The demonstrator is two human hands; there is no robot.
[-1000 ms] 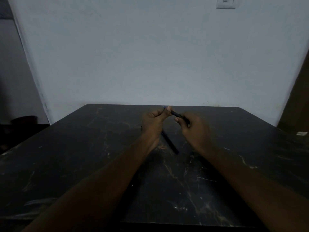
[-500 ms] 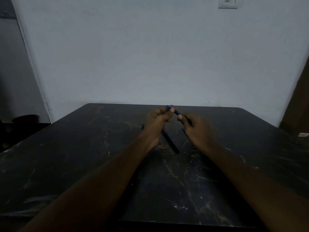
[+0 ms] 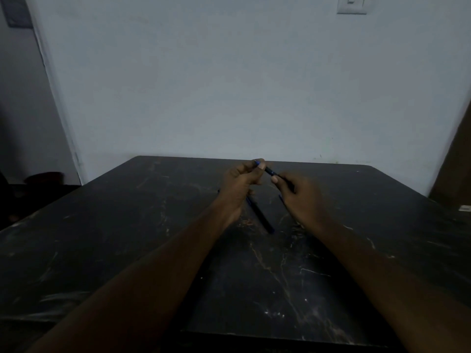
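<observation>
Both hands hold one dark pen (image 3: 269,171) with a blue tip above the black marble table (image 3: 127,238). My left hand (image 3: 239,184) pinches the pen's blue end between thumb and forefinger. My right hand (image 3: 300,197) grips the other end, fingers curled round the barrel. A second dark pen (image 3: 260,215) lies on the table between my wrists, partly hidden under the left hand. A short bluish sliver shows by the right hand's heel; what it is I cannot tell.
A pale wall (image 3: 229,85) rises just behind the table's far edge, with a light switch (image 3: 351,5) at the top right. A dark doorway opens at the left. A brown panel (image 3: 456,161) stands at the right.
The hands have drawn slightly apart along the pen, the right hand sliding a little to the right. The pen on the table has not moved.
</observation>
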